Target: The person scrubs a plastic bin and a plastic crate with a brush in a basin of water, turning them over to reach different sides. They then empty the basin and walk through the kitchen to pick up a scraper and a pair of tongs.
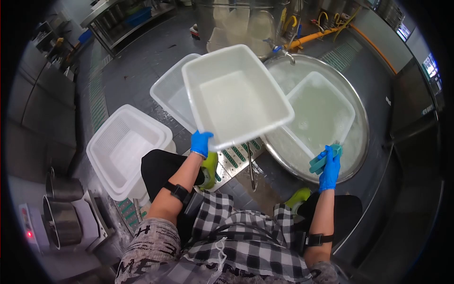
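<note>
My left hand (202,142), in a blue glove, grips the near left corner of a white plastic tub (231,104), which is tilted so its inside faces me. In my right hand (329,173), also gloved in blue, is a green scrub brush (319,163), its bristles partly hidden. That hand is over the near rim of a large round metal basin (363,137) of cloudy water. Another white tub (349,99) lies in the basin, full of greenish water. Behind the tilted tub, a further pale tub (165,90) rests on the floor.
White tubs, one a ribbed basket (127,151), are stacked at the left. A tap (289,57) reaches over the basin's far edge. Beneath the held tub runs a drain grate (231,158) in the wet dark floor. Metal pots (64,220) stand lower left.
</note>
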Demonstrator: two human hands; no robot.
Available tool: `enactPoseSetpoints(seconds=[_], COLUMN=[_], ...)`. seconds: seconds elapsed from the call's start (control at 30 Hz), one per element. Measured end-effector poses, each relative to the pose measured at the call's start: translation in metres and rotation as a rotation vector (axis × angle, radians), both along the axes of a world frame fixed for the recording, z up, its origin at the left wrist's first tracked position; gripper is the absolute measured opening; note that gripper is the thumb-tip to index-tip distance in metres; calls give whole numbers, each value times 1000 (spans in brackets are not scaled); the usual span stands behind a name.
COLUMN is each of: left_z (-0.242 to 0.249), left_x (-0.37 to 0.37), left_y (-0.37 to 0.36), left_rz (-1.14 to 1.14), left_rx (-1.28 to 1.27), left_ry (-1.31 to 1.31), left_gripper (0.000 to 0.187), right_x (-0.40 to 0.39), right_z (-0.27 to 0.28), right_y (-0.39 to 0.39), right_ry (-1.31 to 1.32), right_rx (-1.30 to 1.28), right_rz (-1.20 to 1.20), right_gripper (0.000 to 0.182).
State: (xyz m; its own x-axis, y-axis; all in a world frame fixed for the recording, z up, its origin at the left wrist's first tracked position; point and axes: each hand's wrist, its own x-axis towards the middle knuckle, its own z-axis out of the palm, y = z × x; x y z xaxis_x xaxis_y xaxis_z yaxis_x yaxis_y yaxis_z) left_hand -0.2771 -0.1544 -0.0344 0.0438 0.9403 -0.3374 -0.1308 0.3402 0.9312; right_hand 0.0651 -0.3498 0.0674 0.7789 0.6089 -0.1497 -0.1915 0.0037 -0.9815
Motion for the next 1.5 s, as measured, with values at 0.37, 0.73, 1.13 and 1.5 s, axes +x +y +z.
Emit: enactPoseSetpoints(seconds=[0.37,0.73,1.13,1.5], left_z=[-25,-3,3,1], left_x=[14,37,48,61], left_y=[33,14,8,1], left_rz=[90,-148,-367,-416], left_rx=[-100,-198,-217,-145], left_ry=[216,134,139,193], left_gripper=[52,23,24,24], right_x=[-13,-17,-19,-20], right_z=[-7,-5,-11,-15], right_y=[-1,-1,1,0], right_ry=[-23,13,51,65], right_rx=[-123,-160,-176,-178], right_rz=[71,75,124,108], right_gripper=[21,21,22,23])
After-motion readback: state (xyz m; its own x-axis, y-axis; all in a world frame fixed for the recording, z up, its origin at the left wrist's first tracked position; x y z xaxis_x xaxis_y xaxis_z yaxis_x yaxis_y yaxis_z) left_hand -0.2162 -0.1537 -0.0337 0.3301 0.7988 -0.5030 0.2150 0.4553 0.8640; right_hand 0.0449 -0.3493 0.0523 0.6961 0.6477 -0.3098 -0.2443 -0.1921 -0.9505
